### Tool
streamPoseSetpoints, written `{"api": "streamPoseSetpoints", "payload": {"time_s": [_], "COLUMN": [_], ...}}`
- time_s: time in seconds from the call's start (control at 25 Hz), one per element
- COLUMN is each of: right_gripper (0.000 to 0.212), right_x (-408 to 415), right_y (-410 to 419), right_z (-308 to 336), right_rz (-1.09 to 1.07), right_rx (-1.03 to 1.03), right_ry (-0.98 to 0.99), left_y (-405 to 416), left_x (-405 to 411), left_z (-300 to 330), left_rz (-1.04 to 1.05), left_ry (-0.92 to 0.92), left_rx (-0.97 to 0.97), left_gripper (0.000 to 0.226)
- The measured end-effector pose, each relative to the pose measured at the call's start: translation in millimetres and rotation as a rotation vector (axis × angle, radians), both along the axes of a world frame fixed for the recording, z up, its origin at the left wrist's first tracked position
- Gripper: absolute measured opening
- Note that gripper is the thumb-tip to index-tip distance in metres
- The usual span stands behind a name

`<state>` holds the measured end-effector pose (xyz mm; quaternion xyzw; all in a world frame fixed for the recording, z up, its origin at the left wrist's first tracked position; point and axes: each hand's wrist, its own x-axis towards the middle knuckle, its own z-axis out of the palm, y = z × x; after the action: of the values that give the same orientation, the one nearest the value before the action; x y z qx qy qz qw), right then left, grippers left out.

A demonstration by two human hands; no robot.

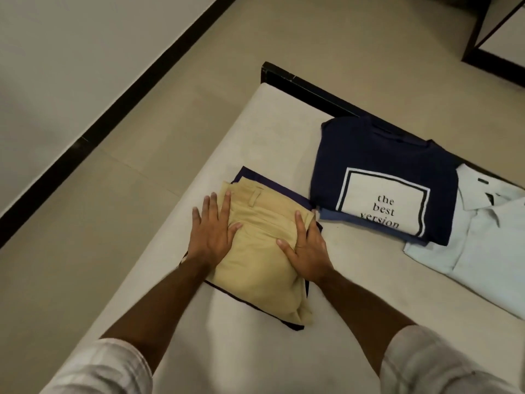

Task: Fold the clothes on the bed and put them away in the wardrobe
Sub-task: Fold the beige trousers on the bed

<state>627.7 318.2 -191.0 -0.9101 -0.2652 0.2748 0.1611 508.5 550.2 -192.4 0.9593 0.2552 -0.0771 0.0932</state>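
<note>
- Two hands are lying flat on the folded tan trousers (255, 251), which are sitting on a darker folded garment (272, 186) near the left edge of the bed (284, 123); stacking them likely makes one bundle to carry.
- The left hand (211, 231) is resting with fingers straight and spread, partly on the trousers' left edge and partly beside it, gripping nothing.
- The right hand (305, 248) is pressing the right side with straight fingers, thumb out across the cloth, also holding nothing; its outer fingers are lying over the edge, and whether they are reaching the dark garment below is hard to tell.
- Both palms seem to be smoothing the fold so the stack keeps its shape.
- Just beside the pile, a navy printed T-shirt (383, 177) is sitting folded on bluish cloth, overlapping a pale collared shirt (488, 245) that is lying further right.
- Folding appears nearly done; the wardrobe is not showing in this view.
</note>
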Motion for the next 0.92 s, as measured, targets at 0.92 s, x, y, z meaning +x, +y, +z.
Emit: {"api": "streamPoseSetpoints", "payload": {"time_s": [0.92], "right_gripper": [0.088], "right_x": [28.2], "right_y": [-301.2], "right_z": [372.1], "right_rz": [0.611], "right_rx": [0.015], "right_ry": [-0.461], "left_y": [-399.2], "left_x": [-14.3], "left_z": [379.7], "left_rz": [0.089], "left_ry": [0.080], "left_rx": [0.270], "left_gripper": [0.092]}}
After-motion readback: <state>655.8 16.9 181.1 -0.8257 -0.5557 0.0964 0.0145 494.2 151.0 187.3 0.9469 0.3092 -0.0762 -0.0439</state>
